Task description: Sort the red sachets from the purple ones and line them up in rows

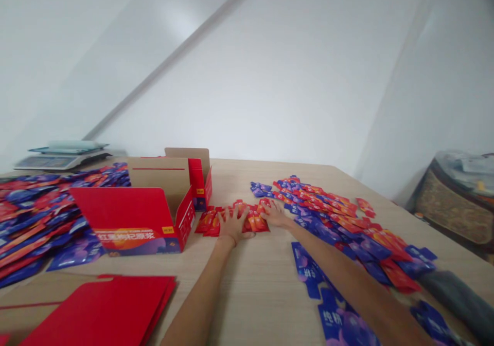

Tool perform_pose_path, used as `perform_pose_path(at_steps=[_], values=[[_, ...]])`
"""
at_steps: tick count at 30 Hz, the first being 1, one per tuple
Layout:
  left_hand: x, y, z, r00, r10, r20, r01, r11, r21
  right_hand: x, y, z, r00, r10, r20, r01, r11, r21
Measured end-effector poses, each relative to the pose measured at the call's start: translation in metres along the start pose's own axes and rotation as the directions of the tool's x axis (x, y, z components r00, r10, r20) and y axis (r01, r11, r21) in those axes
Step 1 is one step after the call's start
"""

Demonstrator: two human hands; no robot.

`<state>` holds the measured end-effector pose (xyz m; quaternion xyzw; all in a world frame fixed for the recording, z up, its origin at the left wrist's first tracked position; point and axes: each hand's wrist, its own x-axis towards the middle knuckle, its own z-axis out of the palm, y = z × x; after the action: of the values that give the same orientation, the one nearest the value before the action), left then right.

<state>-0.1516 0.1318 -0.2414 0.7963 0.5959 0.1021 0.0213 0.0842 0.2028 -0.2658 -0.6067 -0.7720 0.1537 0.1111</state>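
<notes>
Left grip [231, 225]: open, fingers splayed, palm down over the red packets [254, 221]. Right grip [275, 215]: open too, fingers stretched onto the right end of the same row. Red packets lie under and between the two grips, glossy, flat, overlapping, orange print; some stick out left of the left grip.

Just left of the left grip: front box [131, 212], stiff cardboard, shiny red outside with orange and purple print, plain brown inside, top open, flap leaning outward. Rear box [200, 184], same kind, stands right behind it, upright.

Farther left of the grips: left heap [31, 207], slick purple and red packets, loosely piled. Scale [62, 156] beyond that heap, flat and boxy, pale blue sheets [73, 145] on top.

Nearer the wearer than the left grip, off to its left: folded cardboard [104, 310], smooth red faces, brown showing at one side.

Right of the right grip: right heap [347, 228], purple and red packets fanned in a long slanting spread. Purple packets [309, 269] lie by the right forearm. Dark grey soft-looking bundle [459, 299] beside the heap, blurred. All on the bench [262, 294], pale, wood-grained, flat. Patterned brown chair [455, 202] well right, past the edge.
</notes>
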Motion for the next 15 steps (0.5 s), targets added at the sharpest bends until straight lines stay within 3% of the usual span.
perform_pose_path(at_steps=[3,8,12,15], values=[[-0.003,-0.015,0.0,0.998,0.027,0.056,-0.025,0.999,-0.03,-0.009,-0.01,0.017,0.989,-0.063,-0.13,0.079,0.99,0.115],[-0.009,-0.018,-0.002,0.998,0.068,-0.001,-0.068,0.996,-0.051,-0.028,-0.013,0.029,0.92,-0.177,-0.35,0.287,0.912,0.293],[-0.01,-0.02,-0.006,0.998,0.051,-0.027,-0.053,0.997,-0.048,-0.041,-0.009,0.018,0.916,-0.008,-0.4,0.21,0.86,0.464],[-0.013,-0.04,-0.012,0.999,-0.03,-0.012,0.03,0.998,-0.051,-0.06,-0.012,0.012,0.935,0.0,-0.355,0.149,0.908,0.393]])
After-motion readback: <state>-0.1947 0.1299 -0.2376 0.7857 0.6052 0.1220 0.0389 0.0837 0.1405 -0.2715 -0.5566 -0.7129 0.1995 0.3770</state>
